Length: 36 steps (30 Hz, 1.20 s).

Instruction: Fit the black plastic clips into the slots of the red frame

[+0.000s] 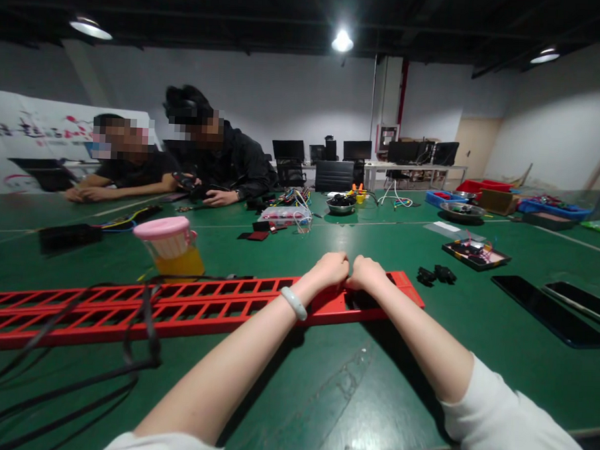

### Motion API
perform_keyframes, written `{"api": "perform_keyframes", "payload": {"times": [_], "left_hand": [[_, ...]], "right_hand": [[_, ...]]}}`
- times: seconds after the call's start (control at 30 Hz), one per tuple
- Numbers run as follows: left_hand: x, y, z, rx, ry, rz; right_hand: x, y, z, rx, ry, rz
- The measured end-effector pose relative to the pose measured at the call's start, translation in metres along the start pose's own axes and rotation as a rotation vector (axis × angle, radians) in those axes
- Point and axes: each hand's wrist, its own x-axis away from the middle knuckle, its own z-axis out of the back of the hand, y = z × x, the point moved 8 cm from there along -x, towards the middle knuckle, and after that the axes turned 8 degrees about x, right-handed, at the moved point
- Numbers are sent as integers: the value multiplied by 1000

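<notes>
A long red slotted metal rail [192, 306] lies across the green table in front of me. My left hand [328, 269] and my right hand [367, 273] rest side by side on the rail's right end, knuckles up and fingers curled under. The two hands touch each other at the thumbs. What their fingers pinch is hidden behind the knuckles. A pale bangle [294, 302] sits on my left wrist. Small black parts [435, 275] lie just right of the rail's end.
A pink-lidded cup of yellow drink [172, 247] stands behind the rail. Black cables [125, 350] cross its left part. Two phones [549, 309] lie at right, near a black tray [475, 252]. Two people sit at the far left. Bins and bowls stand farther back.
</notes>
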Motion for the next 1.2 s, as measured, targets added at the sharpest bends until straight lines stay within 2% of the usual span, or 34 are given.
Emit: {"api": "perform_keyframes", "payload": {"times": [0.13,0.27,0.37,0.43,0.57,0.67,0.8,0.97,1.07,1.13,1.2], "left_hand": [[0,-6,-5,24,60,60],[-4,-12,-5,40,89,84],[-4,-14,-5,38,85,85],[-4,-13,-6,30,77,84],[-3,-12,-8,5,60,95],[-3,-13,-9,-20,50,107],[-3,-13,-10,-54,41,116],[-3,-12,-9,-81,40,108],[-2,-12,-9,-89,42,102],[-2,-13,-10,-93,45,103],[-3,-13,-10,-96,45,104]], "right_hand": [[4,-5,7,-30,44,17],[4,11,34,-106,102,58],[-1,50,56,-161,163,34],[-5,85,56,-101,124,-39],[-5,139,43,-14,79,-145],[0,155,31,46,45,-203],[4,150,24,106,6,-247],[14,126,39,163,40,-263],[29,93,42,164,46,-143],[40,67,33,173,-13,-38],[48,49,23,186,-57,1]]}}
